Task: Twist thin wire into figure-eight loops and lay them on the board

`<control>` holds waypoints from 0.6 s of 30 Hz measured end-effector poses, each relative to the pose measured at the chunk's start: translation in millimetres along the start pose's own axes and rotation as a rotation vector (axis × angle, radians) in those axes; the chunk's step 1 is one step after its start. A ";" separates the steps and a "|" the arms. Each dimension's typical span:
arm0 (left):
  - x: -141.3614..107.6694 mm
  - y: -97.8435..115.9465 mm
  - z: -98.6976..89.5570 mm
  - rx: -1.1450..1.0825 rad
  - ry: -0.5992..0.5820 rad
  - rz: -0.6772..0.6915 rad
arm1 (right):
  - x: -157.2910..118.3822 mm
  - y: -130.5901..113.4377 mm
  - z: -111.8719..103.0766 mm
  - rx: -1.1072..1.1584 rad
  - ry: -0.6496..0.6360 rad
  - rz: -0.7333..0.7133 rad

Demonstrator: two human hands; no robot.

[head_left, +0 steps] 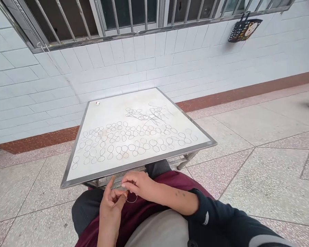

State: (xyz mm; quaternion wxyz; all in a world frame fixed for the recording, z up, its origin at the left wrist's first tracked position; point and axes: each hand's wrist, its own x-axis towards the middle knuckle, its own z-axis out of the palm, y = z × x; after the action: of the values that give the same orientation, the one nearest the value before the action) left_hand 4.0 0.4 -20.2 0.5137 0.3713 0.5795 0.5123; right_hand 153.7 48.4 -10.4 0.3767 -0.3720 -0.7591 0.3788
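Above my lap, just below the table's near edge, my left hand [113,199] pinches a thin wire loop [132,201] between thumb and fingers. Its index finger points up. Close on the right, my right hand [136,183] has thumb and index finger brought together at the upper part of the wire; the exact contact is too small to make out. On the white table [92,118] lie rows of thin wire figure-eights [123,151], several of them side by side. Farther back is a tangled pile of similar wire pieces [149,115].
A small red and white object [97,103] lies at the table's far left corner. The table has a metal rim [144,164] and stands against a white tiled wall [113,75]. A patterned bag [244,30] hangs from the window bars at upper right.
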 end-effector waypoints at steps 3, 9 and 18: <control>4.0 0.2 5.0 -0.012 -0.006 -0.009 | -0.9 2.7 -0.4 0.153 -0.005 0.094; 13.3 5.5 12.9 0.080 -0.055 -0.027 | 2.1 10.5 -6.1 0.172 0.113 0.072; 5.9 17.4 11.8 0.054 -0.184 -0.076 | 2.6 20.3 -21.5 0.127 0.151 0.238</control>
State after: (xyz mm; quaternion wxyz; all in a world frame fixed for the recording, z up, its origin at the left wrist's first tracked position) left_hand 12.7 12.1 -3.9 0.5736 0.4082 0.5574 0.4401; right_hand 176.5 65.8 -17.8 0.4081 -0.4619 -0.6537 0.4390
